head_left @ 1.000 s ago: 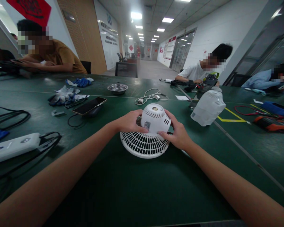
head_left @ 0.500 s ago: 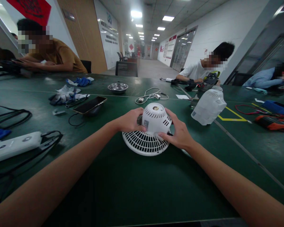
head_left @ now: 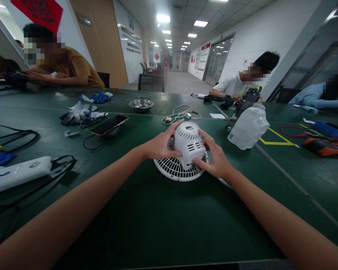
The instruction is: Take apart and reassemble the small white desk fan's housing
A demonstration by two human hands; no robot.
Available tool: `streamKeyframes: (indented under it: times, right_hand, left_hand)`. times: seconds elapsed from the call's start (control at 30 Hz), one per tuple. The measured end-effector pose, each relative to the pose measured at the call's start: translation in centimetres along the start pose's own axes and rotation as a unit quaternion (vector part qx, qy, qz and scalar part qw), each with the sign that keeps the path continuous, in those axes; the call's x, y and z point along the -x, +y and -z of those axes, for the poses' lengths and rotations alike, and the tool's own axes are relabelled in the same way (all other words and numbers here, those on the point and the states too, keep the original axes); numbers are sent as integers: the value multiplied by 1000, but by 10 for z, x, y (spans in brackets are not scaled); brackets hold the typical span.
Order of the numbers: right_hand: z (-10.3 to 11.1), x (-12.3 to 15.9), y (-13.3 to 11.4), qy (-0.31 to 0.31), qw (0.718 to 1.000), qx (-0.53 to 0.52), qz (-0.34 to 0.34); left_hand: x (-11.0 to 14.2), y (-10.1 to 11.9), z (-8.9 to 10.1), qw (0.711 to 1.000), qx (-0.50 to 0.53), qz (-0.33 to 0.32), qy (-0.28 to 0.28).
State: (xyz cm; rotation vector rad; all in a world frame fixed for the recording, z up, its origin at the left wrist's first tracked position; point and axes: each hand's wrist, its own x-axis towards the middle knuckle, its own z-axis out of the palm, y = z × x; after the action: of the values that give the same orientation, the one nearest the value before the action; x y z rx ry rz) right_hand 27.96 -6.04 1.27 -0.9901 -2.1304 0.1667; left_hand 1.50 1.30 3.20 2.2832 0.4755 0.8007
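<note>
A white fan head (head_left: 189, 144) sits with its vented motor housing upward and its round grille (head_left: 171, 170) low over the green table. My left hand (head_left: 165, 144) is closed around the housing's left side, thumb across its front. From the right, my right hand (head_left: 214, 155) grips the same housing, its thumb at the lower front edge. Slots and a round hole show on the housing's upper part. The fingers behind the housing are partly hidden.
Right of the fan head stands a translucent white plastic part (head_left: 249, 125). A steel bowl (head_left: 141, 104), a white cable (head_left: 180, 116) and a phone (head_left: 109, 125) lie beyond my hands. A power strip (head_left: 19, 174) is at left. Two people (head_left: 73, 67) (head_left: 231, 82) sit across the table.
The fan head has turned between my hands: the label on its front is gone from sight and the side slots now face forward. It has also shifted slightly right.
</note>
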Motion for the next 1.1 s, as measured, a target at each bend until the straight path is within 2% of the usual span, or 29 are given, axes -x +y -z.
streamKeyframes:
  times: [0.1,0.2,0.43,0.53,0.7,0.87,0.97,1.1]
  right_hand:
    - [2,1,-1,-8,1000,-2,10]
    - [4,1,1,-7,1000,-2,15]
    - [3,2,4,16,1000,-4,-16]
    - [0,0,4,21,999,2,-46]
    - [-1,-1,3,41,995,-8,-89]
    - [0,2,1,51,986,-121,-104]
    - [-2,3,0,57,979,-160,-110]
    - [-3,3,1,58,981,-145,-118]
  left_hand:
    - [-1,0,-1,1000,-14,2,17]
    - [-2,0,-4,997,-58,36,39]
    - [-4,9,-24,963,-210,114,126]
    - [-4,8,-24,968,-201,114,99]
    - [-3,8,-13,980,-160,104,53]
    - [-3,15,-7,992,-103,73,21]
    - [-2,11,-8,995,-84,56,17]
    - [-1,2,-9,992,-113,62,17]
